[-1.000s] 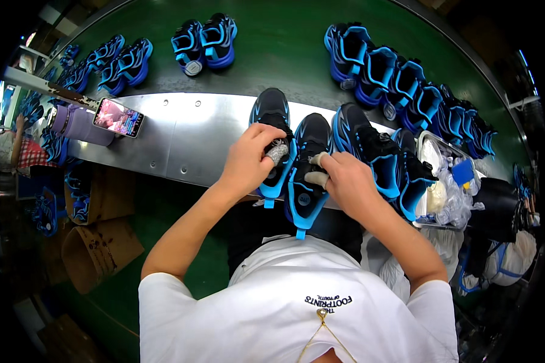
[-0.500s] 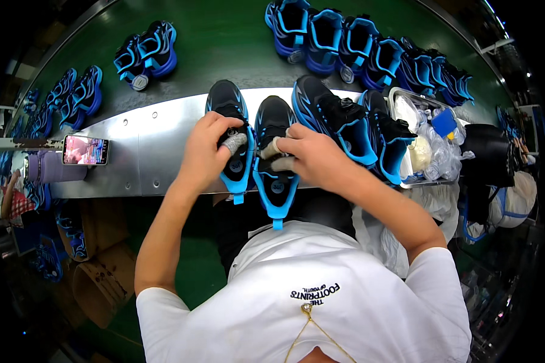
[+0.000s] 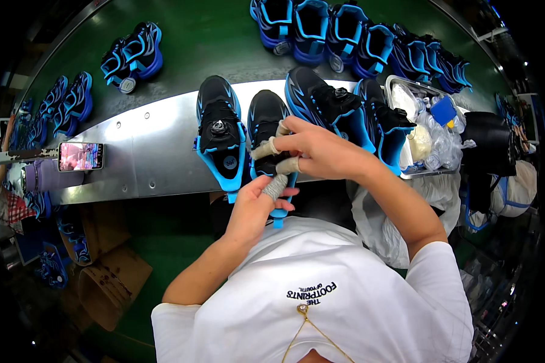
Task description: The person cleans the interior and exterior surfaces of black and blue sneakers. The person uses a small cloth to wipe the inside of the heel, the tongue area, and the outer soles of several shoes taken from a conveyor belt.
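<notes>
Two black sneakers with bright blue linings stand side by side in front of me, toes pointing away. The left sneaker [image 3: 219,109] is free of my hands, and a round dial shows on its tongue. On the other sneaker [image 3: 266,109], my right hand [image 3: 321,148] is bent over the tongue and opening, its wrapped fingertips closed on it. Its dial is hidden by those fingers. My left hand [image 3: 254,209] is at this sneaker's heel opening, fingers apart, a grey wrap on the thumb. Two more sneakers [image 3: 312,91] stand just to the right.
A metal ledge [image 3: 157,145] runs along the green work surface [image 3: 206,36]. Several matching sneakers [image 3: 312,30] line the back right, with others at the left. A tray [image 3: 427,172] of plastic bags stands right. A phone [image 3: 80,156] sits far left, above cardboard boxes [image 3: 112,284].
My left hand has left the left sneaker and moved right and nearer, to the heel of the second one. My right hand stays over that second sneaker. The view has shifted slightly.
</notes>
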Demonstrator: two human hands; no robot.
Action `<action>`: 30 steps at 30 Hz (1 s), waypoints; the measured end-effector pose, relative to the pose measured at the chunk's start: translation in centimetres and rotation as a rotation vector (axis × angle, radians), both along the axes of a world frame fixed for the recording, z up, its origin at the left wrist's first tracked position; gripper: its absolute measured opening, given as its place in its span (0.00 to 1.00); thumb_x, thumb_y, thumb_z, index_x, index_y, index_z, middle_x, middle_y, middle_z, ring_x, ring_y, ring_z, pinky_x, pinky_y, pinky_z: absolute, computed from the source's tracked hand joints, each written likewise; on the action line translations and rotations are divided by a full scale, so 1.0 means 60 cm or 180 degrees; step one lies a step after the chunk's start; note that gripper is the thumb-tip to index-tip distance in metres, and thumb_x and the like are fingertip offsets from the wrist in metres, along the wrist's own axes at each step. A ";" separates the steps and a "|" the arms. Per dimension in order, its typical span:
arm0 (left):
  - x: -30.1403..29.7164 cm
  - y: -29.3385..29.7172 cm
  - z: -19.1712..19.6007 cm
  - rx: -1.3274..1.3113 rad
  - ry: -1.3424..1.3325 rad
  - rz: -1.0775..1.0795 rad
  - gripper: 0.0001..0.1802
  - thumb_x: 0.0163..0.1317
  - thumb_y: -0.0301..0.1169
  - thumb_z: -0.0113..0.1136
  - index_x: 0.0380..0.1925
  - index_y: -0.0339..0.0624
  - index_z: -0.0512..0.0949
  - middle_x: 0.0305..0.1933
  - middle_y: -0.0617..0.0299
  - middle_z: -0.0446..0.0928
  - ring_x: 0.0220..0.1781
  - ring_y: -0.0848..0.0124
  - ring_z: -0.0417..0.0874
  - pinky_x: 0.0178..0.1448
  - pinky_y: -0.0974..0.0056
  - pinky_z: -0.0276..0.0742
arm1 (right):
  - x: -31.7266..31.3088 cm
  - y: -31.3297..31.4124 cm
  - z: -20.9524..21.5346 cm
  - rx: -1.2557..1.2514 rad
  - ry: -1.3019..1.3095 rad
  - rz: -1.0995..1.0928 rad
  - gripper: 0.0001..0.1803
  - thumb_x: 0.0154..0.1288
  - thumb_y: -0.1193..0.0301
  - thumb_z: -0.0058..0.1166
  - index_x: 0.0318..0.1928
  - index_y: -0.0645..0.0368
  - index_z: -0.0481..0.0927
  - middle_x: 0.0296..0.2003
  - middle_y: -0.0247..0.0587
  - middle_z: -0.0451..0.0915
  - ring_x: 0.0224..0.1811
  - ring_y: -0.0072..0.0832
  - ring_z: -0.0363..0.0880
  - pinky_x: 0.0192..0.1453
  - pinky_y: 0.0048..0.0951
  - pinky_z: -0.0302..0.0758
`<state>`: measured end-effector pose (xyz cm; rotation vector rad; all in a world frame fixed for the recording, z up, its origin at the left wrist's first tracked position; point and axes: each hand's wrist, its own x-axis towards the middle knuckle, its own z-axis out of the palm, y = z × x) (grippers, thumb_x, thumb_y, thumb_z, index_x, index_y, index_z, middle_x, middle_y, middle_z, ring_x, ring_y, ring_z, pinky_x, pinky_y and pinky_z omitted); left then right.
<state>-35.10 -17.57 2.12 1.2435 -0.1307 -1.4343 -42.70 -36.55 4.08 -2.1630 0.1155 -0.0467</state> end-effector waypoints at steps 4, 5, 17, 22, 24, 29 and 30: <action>-0.026 -0.021 0.012 -0.0064 0.0171 0.0671 0.16 0.67 0.21 0.42 0.51 0.30 0.73 0.46 0.48 0.80 0.38 0.70 0.83 0.44 0.68 0.81 | 0.002 0.038 -0.014 -0.0923 0.0107 -0.0773 0.17 0.53 0.67 0.66 0.46 0.48 0.84 0.29 0.39 0.72 0.35 0.33 0.75 0.38 0.33 0.74; -0.027 -0.022 0.013 -0.0065 0.0173 0.0669 0.16 0.67 0.21 0.42 0.51 0.30 0.73 0.46 0.48 0.80 0.38 0.70 0.83 0.44 0.68 0.81 | 0.002 0.030 -0.014 -0.0925 0.0110 -0.0774 0.17 0.53 0.67 0.66 0.46 0.48 0.84 0.29 0.39 0.72 0.35 0.33 0.75 0.38 0.33 0.74; -0.024 -0.018 0.002 0.0008 0.0124 0.0504 0.19 0.64 0.20 0.42 0.54 0.32 0.73 0.50 0.47 0.80 0.34 0.71 0.83 0.37 0.71 0.79 | -0.003 0.006 -0.020 -0.0252 -0.0110 -0.0501 0.19 0.53 0.66 0.67 0.47 0.50 0.84 0.29 0.40 0.72 0.34 0.35 0.74 0.39 0.33 0.74; -0.024 -0.022 0.009 -0.0043 0.0238 0.0550 0.16 0.68 0.21 0.43 0.53 0.31 0.74 0.51 0.53 0.77 0.56 0.65 0.81 0.39 0.69 0.82 | -0.008 0.026 -0.021 -0.0294 0.0035 -0.0625 0.19 0.52 0.67 0.67 0.47 0.52 0.85 0.28 0.40 0.69 0.35 0.34 0.73 0.41 0.31 0.73; -0.024 -0.020 0.007 -0.0022 0.0265 0.0565 0.16 0.68 0.21 0.43 0.53 0.31 0.74 0.51 0.53 0.77 0.55 0.65 0.81 0.39 0.68 0.82 | -0.006 0.021 -0.015 -0.0361 0.0139 -0.0676 0.18 0.54 0.68 0.66 0.47 0.51 0.85 0.29 0.40 0.71 0.37 0.35 0.74 0.43 0.31 0.74; -0.026 -0.023 0.008 0.0059 0.0330 0.0563 0.15 0.69 0.21 0.44 0.53 0.31 0.74 0.51 0.54 0.77 0.55 0.65 0.81 0.39 0.67 0.83 | -0.002 -0.003 -0.027 0.0018 -0.0228 -0.0117 0.17 0.52 0.66 0.67 0.45 0.52 0.85 0.31 0.41 0.73 0.34 0.36 0.76 0.39 0.34 0.74; -0.026 -0.023 0.007 0.0005 0.0354 0.0583 0.15 0.69 0.21 0.44 0.53 0.31 0.74 0.51 0.54 0.77 0.55 0.65 0.81 0.39 0.67 0.83 | -0.006 0.008 -0.031 -0.0232 -0.0203 -0.0406 0.18 0.52 0.66 0.67 0.46 0.53 0.85 0.31 0.41 0.73 0.34 0.36 0.76 0.39 0.34 0.74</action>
